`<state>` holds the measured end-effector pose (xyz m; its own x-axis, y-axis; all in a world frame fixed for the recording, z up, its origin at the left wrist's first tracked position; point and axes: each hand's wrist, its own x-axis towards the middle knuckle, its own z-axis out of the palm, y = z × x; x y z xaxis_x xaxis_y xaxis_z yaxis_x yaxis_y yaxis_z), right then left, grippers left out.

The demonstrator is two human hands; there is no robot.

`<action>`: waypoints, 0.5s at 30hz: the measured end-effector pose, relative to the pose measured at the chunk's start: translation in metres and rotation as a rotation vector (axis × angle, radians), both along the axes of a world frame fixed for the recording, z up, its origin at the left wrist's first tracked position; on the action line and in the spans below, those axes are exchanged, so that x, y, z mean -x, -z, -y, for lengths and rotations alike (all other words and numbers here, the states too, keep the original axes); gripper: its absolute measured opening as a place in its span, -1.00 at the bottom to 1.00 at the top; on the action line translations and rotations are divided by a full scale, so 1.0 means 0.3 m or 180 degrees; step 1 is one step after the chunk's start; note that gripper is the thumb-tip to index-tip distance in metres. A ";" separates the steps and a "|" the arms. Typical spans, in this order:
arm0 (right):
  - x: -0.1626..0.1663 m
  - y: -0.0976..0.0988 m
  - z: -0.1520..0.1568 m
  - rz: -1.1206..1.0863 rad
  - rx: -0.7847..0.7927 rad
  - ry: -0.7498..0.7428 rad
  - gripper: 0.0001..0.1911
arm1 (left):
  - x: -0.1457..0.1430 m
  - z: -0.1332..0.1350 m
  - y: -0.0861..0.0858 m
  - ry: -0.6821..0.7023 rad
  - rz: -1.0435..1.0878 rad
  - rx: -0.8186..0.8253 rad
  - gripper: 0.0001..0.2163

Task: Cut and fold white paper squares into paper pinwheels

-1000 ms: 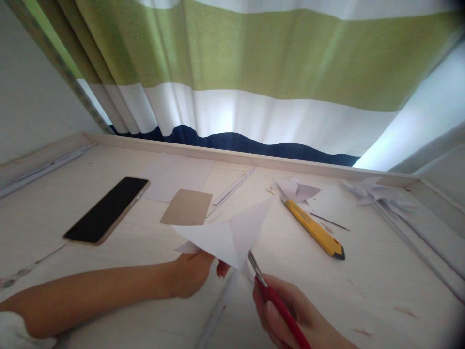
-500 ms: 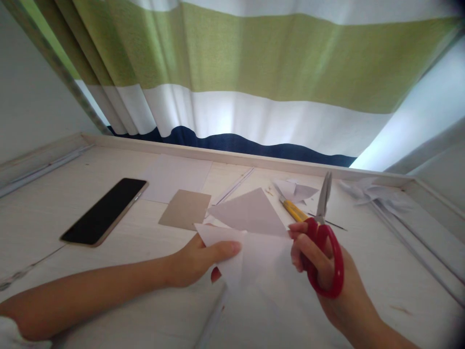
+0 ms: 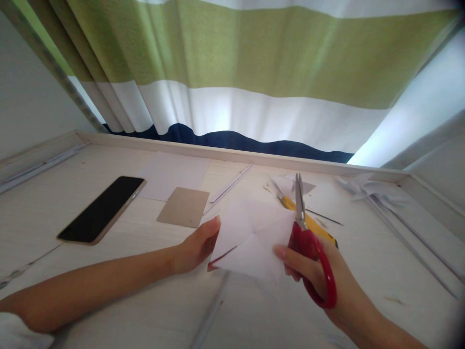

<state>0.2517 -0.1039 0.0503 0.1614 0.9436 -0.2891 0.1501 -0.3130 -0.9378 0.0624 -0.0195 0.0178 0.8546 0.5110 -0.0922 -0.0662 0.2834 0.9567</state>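
Observation:
A white sheet of paper [image 3: 250, 257], with slits running in toward its middle and creases on it, is held up between both hands. My left hand [image 3: 199, 245] grips its left edge, the thumb in front and some fingers hidden behind. My right hand [image 3: 312, 266] pinches the paper's right side between thumb and fingers. Hooked in that same hand are red-handled scissors [image 3: 323, 271], their blades pointing up and nearly closed. Behind the right hand lies a yellow utility knife [image 3: 319, 230], partly covered by the scissors.
A black phone [image 3: 103, 208] lies at the left. Near the middle are a grey-brown card square [image 3: 183, 207], a white sheet [image 3: 174, 172] and a rolled paper stick [image 3: 231, 184]. A paper pinwheel [image 3: 374, 191] rests at the right. A raised ledge [image 3: 218, 154] runs along the back, below a striped curtain.
The paper has turned and opened out between my hands, showing its slits. My left hand has shifted to its edge. My right thumb now grips the paper, and the scissors have moved left.

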 end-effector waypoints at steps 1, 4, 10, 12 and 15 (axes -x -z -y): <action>-0.002 0.000 0.001 -0.0002 -0.0066 0.0104 -0.73 | 0.000 -0.002 0.000 0.0113 0.0074 -0.0103 -0.42; -0.001 0.004 0.006 -0.0122 -0.0178 0.0288 -0.73 | -0.001 0.007 -0.014 0.0376 -0.0095 -0.0662 -0.42; 0.019 0.015 0.025 -0.0228 -0.0037 0.0044 -0.73 | -0.011 0.050 -0.052 0.0646 -0.0465 -0.1505 -0.64; 0.026 0.011 0.030 -0.0262 0.0043 -0.0012 -0.75 | -0.010 0.057 -0.056 0.0757 -0.0341 -0.1710 -0.73; 0.034 0.004 0.034 -0.0244 0.0069 -0.0033 -0.78 | -0.003 0.064 -0.060 0.0821 -0.0366 -0.2062 -0.75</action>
<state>0.2414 -0.1142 0.0490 0.1282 0.9385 -0.3205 0.0816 -0.3320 -0.9397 0.0635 -0.0387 0.0357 0.9590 0.2759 0.0651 0.0379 -0.3525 0.9350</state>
